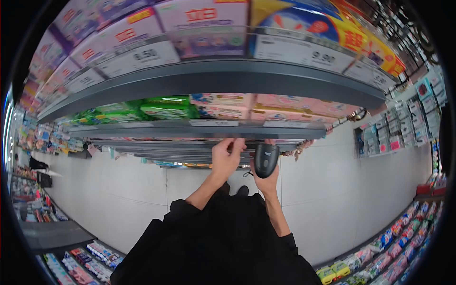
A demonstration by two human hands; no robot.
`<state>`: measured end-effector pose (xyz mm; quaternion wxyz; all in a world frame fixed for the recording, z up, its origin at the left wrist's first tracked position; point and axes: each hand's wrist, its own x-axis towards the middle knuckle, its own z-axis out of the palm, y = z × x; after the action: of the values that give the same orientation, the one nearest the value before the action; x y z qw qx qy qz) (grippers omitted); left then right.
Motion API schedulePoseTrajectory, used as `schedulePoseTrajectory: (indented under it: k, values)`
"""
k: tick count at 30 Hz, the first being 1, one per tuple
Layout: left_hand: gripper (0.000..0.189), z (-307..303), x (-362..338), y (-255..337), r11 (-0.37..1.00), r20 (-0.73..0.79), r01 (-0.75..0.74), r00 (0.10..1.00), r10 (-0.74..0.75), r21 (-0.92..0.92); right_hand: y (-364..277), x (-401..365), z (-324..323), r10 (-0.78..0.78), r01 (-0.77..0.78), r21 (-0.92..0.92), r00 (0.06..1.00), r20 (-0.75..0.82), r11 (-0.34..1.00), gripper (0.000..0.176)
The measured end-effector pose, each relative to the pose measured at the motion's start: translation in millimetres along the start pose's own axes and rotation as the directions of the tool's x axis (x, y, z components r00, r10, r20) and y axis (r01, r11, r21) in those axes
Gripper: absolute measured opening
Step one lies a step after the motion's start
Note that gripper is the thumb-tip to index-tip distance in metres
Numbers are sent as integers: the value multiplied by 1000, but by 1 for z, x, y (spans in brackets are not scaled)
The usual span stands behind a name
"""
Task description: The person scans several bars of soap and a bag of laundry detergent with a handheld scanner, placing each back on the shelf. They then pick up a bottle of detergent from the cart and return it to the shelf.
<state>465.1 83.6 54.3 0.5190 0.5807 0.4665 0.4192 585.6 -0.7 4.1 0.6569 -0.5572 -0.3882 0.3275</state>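
While right hand point(267, 182) grips scanner point(266, 160), shelf point(190, 132) holds green, pink packs point(289, 108).

a loose black top point(213, 242) with creased sleeves point(184, 210) leaves the forearms point(207, 190) bare, like the left hand point(225, 159) and right hand point(267, 183); one shoe point(242, 191) is dark.

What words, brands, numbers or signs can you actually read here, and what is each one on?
"立白": on the purple packs, upper left.
"9.50": on the price label below them.
"超": on the yellow pack, upper right.
"9.90": on the price label below the blue-and-yellow packs.
Too small or blurred: the marking on the black scanner and the lower shelf's labels.
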Motion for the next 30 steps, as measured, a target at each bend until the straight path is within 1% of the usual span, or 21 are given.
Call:
schedulePoseTrajectory:
  k: [1,3,4,5,6,7,8,9,10,11,12,13,15,16,18,19,21,22,24,28,30]
  values:
    - [24,-3,0,5,991,-2,-84,996,84,100,-4,-1,1,-24,23,-24,1000,-3,999,79]
    - [16,-12,-2,13,936,37,-264,964,262,232,-16,-9,4,58,-58,60,998,-3,997,71]
    - [16,-17,-5,14,935,16,-264,963,268,237,0,-12,5,-33,18,-144,994,-102,989,47]
    - [12,-22,-9,14,889,45,-387,920,389,246,11,-21,0,-39,27,-140,996,-84,990,47]
    - [11,-27,-10,16,827,78,-504,862,502,251,-1,-24,1,14,-29,-185,997,-82,982,42]
    - [11,-34,-10,29,825,65,-505,860,506,255,-7,-26,1,67,-86,-230,994,-87,969,37]
    - [14,-41,-11,43,714,29,-630,755,655,305,-2,-30,-1,64,-80,-231,995,-77,970,37]
    - [18,-49,-12,57,583,4,-730,625,780,357,7,-35,-4,67,-85,-271,995,-76,959,23]
    - [22,-58,-11,66,535,-39,-725,578,815,434,15,-38,-7,68,-89,-310,995,-76,947,15]
    - [26,-67,-8,78,507,-73,-705,548,833,495,23,-42,-11,67,-85,-316,995,-69,945,15]
    - [31,-76,-3,90,480,-105,-679,516,850,555,29,-46,-15,120,-124,-332,992,-32,935,17]
    - [31,-84,5,101,484,-114,-676,514,850,556,35,-49,-19,172,-160,-350,985,4,923,19]
    - [37,-98,22,121,386,-78,-623,462,883,680,49,-55,-25,174,-149,-378,984,31,914,19]
    - [37,-102,26,126,387,-83,-623,459,885,680,53,-56,-25,162,-136,-372,986,39,918,19]
    - [38,-106,33,133,429,-37,-516,607,794,741,58,-59,-27,165,-133,-377,985,53,916,20]
    - [38,-107,35,132,428,-36,-522,603,797,737,60,-59,-28,159,-129,-379,986,48,917,20]
    - [38,-109,38,129,367,54,-541,611,790,757,61,-61,-28,175,-137,-419,983,54,897,20]
    - [38,-110,38,130,368,60,-549,611,789,751,61,-62,-28,185,-157,-409,982,30,899,20]
    - [38,-110,37,137,430,53,-518,682,730,739,63,-62,-28,173,-149,-404,985,25,902,20]
    - [37,-107,38,139,421,57,-505,688,723,754,64,-61,-28,147,-122,-408,989,30,905,20]
    - [40,-104,39,139,426,30,-510,666,745,748,66,-62,-28,146,-123,-398,989,27,909,20]
